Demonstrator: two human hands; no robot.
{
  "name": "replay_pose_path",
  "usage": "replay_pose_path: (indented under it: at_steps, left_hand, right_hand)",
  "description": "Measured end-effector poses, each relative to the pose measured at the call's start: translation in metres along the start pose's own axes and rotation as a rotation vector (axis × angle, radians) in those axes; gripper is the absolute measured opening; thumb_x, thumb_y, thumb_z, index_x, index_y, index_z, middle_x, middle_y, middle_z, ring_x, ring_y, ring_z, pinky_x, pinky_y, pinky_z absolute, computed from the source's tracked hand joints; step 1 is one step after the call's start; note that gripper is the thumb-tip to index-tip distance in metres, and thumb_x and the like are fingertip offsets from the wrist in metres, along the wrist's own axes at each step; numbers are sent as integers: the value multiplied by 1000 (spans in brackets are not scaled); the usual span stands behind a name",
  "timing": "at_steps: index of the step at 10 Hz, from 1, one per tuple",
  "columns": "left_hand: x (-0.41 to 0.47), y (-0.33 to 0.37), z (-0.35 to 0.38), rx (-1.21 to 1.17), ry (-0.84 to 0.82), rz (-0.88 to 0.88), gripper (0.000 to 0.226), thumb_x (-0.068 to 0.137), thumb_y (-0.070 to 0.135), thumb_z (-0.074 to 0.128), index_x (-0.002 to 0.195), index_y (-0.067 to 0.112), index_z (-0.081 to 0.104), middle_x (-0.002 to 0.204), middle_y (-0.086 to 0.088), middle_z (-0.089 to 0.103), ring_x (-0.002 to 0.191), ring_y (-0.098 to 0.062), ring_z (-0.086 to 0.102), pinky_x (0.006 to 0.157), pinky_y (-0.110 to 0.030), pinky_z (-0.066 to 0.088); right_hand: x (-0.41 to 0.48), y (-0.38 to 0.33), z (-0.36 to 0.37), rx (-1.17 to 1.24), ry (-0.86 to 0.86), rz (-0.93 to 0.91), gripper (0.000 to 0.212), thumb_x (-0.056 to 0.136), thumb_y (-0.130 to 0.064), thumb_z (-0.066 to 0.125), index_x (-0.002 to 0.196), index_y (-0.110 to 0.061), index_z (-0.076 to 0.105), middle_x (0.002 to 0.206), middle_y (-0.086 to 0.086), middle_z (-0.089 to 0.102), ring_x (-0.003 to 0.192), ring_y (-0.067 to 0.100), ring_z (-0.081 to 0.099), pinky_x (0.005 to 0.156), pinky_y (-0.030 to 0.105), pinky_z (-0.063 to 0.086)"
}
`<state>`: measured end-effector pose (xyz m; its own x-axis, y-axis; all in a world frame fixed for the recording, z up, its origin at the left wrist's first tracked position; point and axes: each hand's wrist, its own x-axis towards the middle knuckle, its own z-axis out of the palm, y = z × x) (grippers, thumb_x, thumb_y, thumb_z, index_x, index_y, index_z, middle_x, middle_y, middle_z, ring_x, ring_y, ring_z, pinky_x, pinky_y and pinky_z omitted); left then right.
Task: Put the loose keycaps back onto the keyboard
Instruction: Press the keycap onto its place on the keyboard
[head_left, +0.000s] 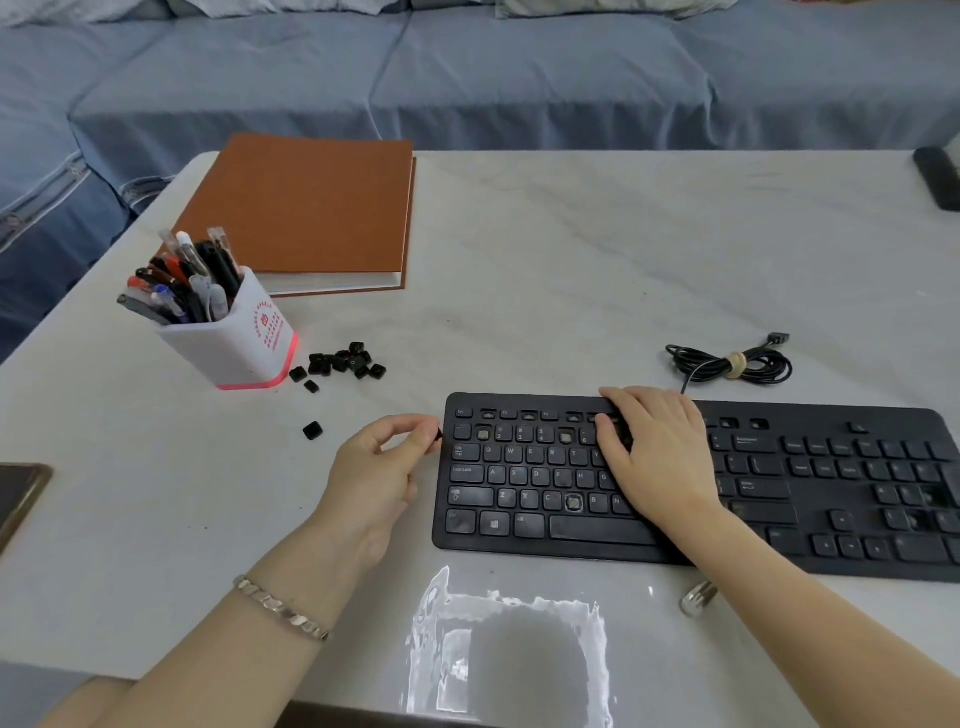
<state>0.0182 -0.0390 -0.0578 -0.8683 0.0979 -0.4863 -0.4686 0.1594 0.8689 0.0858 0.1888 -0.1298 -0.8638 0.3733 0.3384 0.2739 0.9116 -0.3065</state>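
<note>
Pinching a small black keycap (439, 433) between thumb and forefinger, the left hand (384, 460) is hovering just beside the left end of the black keyboard (779, 519), at the level of the number row. The right hand (657, 449) is lying flat on the middle of the keyboard, its fingers stretched over the upper rows and grasping nothing. The keyboard is lying toward the near right corner of the pale marble surface (571, 234). Several places on it are showing bare sockets, among them one in the number row (566, 437) and one in the lowest letter row (574, 502). The loose keycaps (343, 361) are lying in a small heap nearer the left edge, just beside a white pen holder (244, 338) full of pens. A single keycap (312, 430) is lying apart, between this heap and the left hand. A brown notebook (306, 208) is resting at the far left corner, and a coiled black cable (732, 364) is lying just behind the keyboard.
</note>
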Motion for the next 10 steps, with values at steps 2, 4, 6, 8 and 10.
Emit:
replay_pose_path:
  at_steps: [2,4,6,8,10]
  left_hand:
    - [4,-4,5,152,-34,189,7,82,12,69,78,18,69,75,4,64,70,-10,53,64,-18,40]
    - [23,-6,14,426,-54,486,18,78,4,72,88,18,68,51,20,52,52,1,40,55,-7,33]
    - [36,-22,22,489,-126,610,25,78,6,72,97,23,73,76,22,57,67,-9,45,75,-14,40]
    - [39,-31,22,508,-114,690,18,81,7,70,88,22,76,93,19,61,93,0,54,77,-6,37]
    - [42,-34,18,757,-76,920,15,80,20,64,86,14,77,92,18,60,90,-2,49,84,1,31]
  right_hand:
    - [0,0,1,-12,15,-5,45,85,-38,37,105,-11,68,95,6,66,89,30,59,93,33,27]
    - [0,-1,1,-3,24,-2,44,85,-37,38,104,-12,68,95,5,66,90,30,59,93,32,27]
    - [0,-1,1,-2,26,-1,43,85,-37,38,104,-12,68,95,4,66,90,29,59,93,32,27]
    - [0,-1,1,-3,29,2,43,84,-37,39,103,-12,68,95,4,66,90,28,59,94,32,27]
    - [0,-1,1,0,25,5,43,85,-37,38,104,-12,68,96,4,66,91,28,59,95,32,27]
